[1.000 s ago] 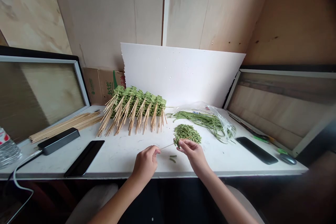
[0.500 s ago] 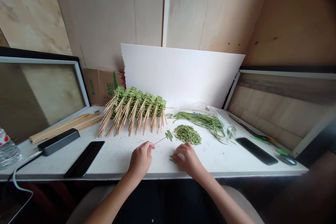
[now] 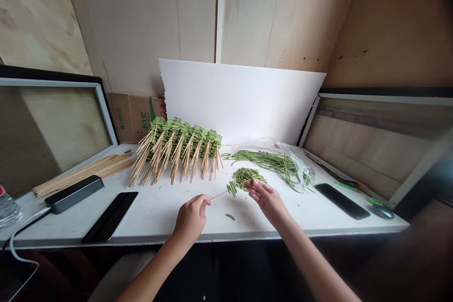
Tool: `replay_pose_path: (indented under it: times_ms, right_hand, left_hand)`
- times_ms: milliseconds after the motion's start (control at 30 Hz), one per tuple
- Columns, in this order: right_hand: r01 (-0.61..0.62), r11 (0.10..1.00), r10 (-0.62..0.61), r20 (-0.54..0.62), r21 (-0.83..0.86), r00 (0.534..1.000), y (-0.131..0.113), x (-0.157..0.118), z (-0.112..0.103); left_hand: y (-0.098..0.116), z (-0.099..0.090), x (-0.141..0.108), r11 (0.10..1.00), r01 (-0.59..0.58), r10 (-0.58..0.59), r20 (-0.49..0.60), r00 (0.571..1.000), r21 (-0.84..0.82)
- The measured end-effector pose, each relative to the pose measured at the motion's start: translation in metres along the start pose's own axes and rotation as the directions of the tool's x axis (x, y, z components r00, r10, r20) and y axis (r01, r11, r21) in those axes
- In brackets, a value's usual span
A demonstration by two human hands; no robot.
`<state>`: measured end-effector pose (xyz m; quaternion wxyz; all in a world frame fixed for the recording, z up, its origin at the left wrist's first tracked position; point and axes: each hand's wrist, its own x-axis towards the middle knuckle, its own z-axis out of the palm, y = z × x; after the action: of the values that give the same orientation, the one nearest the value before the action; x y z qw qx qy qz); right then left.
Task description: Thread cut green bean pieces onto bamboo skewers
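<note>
My left hand (image 3: 193,214) is closed round the lower end of a thin skewer (image 3: 218,194), which points up and to the right. Several short bean pieces (image 3: 231,188) are threaded side by side near its far end. At that tip, my right hand (image 3: 264,196) pinches what looks like another cut bean piece, mostly covered by the fingers. Just behind the fingers lies a heap of cut green bean pieces (image 3: 247,173). A single loose bean piece (image 3: 230,217) rests on the white table (image 3: 159,217) between my hands.
Filled bean skewers (image 3: 184,139) are stacked at the back left, beside bare sticks (image 3: 85,172). Long beans (image 3: 265,159) lie in a plastic bag (image 3: 300,165) at the back right. A phone (image 3: 110,217), black box (image 3: 75,193), dark slab (image 3: 342,201) and mouse (image 3: 382,211) flank the work area.
My right hand has lifted from the table near the front and moved up and right to the skewer's tip. One bean piece stays behind on the table. My left hand still holds the skewer.
</note>
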<state>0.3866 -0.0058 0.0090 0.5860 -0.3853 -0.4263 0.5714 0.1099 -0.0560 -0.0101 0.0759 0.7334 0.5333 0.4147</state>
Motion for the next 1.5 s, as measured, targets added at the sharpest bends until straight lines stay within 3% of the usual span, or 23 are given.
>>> replay_pose_path:
  times_ms: [700, 1133, 1500]
  right_hand:
    - [0.003, 0.998, -0.004, 0.01, 0.057, 1.0, 0.001, -0.009, 0.011]
    - [-0.008, 0.997, 0.008, 0.003, 0.081, 1.0, 0.011, -0.02, 0.03]
    - [0.11, 0.986, -0.109, 0.013, -0.125, 0.994, 0.024, -0.023, 0.035]
  left_hand:
    - [0.0, 0.004, -0.002, 1.0, -0.019, 0.018, -0.029, 0.999, -0.014]
    - [0.002, 0.01, -0.007, 0.992, -0.115, 0.11, -0.083, 0.99, -0.053]
    - [0.005, 0.011, -0.007, 0.994, -0.088, 0.082, -0.079, 0.993, -0.071]
